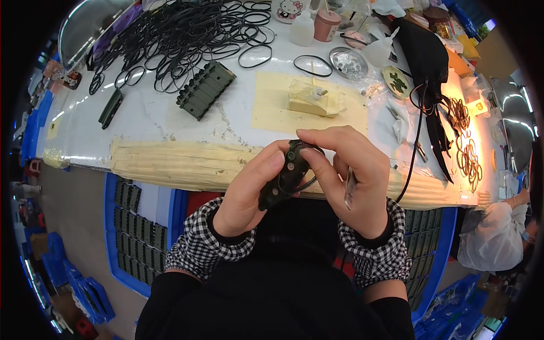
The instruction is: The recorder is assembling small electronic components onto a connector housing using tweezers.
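Note:
My left hand [247, 190] is closed round a dark green moulded part [288, 170] with small round light spots on it, tilted above the table's front edge. My right hand [354, 175] pinches at the part's upper end, with thumb and forefinger on a thin black rubber ring [307, 185] that loops partly around it. A small shiny, flat piece [350, 188] shows against the right palm; its kind I cannot make out. Beyond lie a block of similar green parts [206, 90], a single green piece [111, 109] and a large heap of black rubber rings [187, 39].
A tape-covered block [316, 99] stands on a yellow sheet. Behind it are a squeeze bottle [302, 29], a pink cup [327, 25] and a foil dish [348, 62]. A black bag [420, 51] lies right. Blue trays [113, 249] of green parts sit below the table; another person [493, 241] is at right.

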A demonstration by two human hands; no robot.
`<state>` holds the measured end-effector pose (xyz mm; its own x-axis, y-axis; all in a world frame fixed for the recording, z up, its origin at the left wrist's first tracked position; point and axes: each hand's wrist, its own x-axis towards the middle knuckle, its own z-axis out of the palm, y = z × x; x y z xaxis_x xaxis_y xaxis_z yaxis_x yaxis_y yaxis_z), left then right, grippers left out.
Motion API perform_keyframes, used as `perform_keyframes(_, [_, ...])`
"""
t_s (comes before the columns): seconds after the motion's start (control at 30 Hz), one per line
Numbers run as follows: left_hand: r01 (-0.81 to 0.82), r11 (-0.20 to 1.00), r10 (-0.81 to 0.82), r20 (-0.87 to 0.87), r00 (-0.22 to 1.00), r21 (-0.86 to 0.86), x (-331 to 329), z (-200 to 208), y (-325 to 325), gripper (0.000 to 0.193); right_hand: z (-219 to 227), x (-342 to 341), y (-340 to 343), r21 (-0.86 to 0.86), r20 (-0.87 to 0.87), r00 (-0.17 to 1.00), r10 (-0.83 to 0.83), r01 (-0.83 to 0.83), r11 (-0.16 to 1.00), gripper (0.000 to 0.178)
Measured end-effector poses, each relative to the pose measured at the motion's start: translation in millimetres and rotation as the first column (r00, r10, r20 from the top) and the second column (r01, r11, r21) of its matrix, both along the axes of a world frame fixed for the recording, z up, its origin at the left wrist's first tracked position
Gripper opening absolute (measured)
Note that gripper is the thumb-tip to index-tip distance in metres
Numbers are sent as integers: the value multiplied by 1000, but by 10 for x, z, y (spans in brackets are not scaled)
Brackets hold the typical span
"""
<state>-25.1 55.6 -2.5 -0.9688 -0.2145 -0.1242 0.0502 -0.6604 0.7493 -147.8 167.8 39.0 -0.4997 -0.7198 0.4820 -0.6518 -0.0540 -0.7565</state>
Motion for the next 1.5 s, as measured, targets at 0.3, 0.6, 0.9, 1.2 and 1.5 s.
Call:
perform_keyframes(0.3, [-81,993,84,29,996,-86,-16,45,67,39,-64,-10,22,-5,9,999,43,-43,999,13])
perform_keyframes(0.6, [-130,988,129,-12,992,-88,-6,-25,89,37,-266,-71,36,-92,-172,984,44,-60,994,15])
perform_keyframes(0.9, [-134,986,131,-35,991,-103,-1,-22,90,39,-286,-60,52,-104,-273,962,23,-53,993,13])
perform_keyframes(1.2, [-92,924,84,-39,996,-372,-1,-13,37,41,-145,-8,104,-39,-63,998,7,-9,999,17])
perform_keyframes(1.5, [-37,915,24,-38,999,-402,3,16,-3,39,-163,-147,47,-85,-306,949,77,-108,991,17])
